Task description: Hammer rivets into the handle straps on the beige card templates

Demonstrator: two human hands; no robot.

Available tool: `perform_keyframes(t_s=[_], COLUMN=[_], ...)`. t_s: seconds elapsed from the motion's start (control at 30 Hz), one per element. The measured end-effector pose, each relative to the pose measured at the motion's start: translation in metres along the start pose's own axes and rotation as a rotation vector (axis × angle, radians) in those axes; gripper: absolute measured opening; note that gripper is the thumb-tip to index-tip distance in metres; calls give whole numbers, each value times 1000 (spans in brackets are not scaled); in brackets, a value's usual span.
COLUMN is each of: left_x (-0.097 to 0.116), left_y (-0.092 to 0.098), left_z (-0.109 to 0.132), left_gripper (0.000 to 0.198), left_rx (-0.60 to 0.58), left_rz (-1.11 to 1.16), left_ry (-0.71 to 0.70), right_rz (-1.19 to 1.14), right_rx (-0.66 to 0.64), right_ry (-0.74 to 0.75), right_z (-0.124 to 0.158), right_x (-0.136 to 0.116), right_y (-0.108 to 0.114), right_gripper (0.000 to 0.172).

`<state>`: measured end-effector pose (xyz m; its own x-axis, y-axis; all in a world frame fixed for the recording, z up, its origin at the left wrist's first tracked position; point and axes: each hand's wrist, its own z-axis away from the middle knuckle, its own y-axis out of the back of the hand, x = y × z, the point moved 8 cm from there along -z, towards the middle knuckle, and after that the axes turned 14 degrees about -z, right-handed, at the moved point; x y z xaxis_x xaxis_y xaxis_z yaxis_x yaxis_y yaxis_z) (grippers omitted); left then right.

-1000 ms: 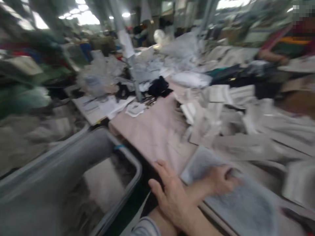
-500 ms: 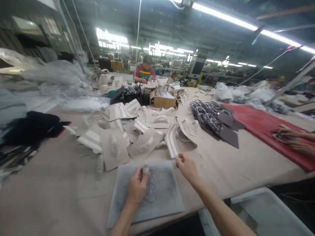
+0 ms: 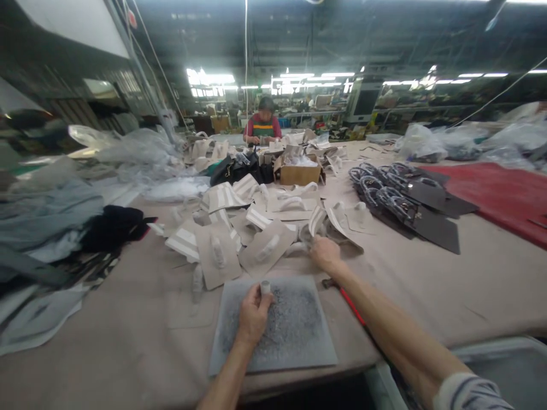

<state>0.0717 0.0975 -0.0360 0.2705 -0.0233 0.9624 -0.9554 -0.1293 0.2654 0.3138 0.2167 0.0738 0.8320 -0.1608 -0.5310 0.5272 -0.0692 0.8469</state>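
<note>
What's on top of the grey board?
Over the grey board, the left hand holds a small pale cylinder; dark marks show nearby. The surface directly beneath the hand is hidden.

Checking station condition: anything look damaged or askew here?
The gray board under the left hand is covered in dark specks or scuffs; can't tell whether wear or debris. Beyond it, beige pieces lie in a jumbled heap at mixed angles.

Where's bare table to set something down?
Bare table: right, between right forearm, dark pieces and red sheet; left, between papers and the flat piece beside the board. Crowded: beyond the board, where beige pieces pile up towards the box.
</note>
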Motion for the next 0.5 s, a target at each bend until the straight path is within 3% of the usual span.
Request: perform_keyframes(t_s=[0.1, 0.2, 0.27, 0.33, 0.4, 0.5], left_x=[0, -1, -1, -2, -4, -3], left_y=[1, 2, 3, 6, 9, 8], left_z=[-1, -1, -1, 0, 1, 1], left_gripper=[34, 33, 33, 34, 34, 37], left_rx=[1, -1, 3, 26, 49, 43], left_rz=[19, 61, 93, 112, 123, 165], left_ry=[15, 25, 34, 43, 48, 59], right_rz=[-53, -402, -766, -907, -798, -488], right_rx=[22, -15, -122, -194, -152, -115], right_ry=[6, 28, -18, -77, -103, -107], right_z=[27, 80, 126, 170, 203, 229], right_x=[9, 24, 39, 55, 71, 80], right_y=[30, 29, 1, -35, -61, -79], right_gripper=[26, 31, 40, 60, 78, 78])
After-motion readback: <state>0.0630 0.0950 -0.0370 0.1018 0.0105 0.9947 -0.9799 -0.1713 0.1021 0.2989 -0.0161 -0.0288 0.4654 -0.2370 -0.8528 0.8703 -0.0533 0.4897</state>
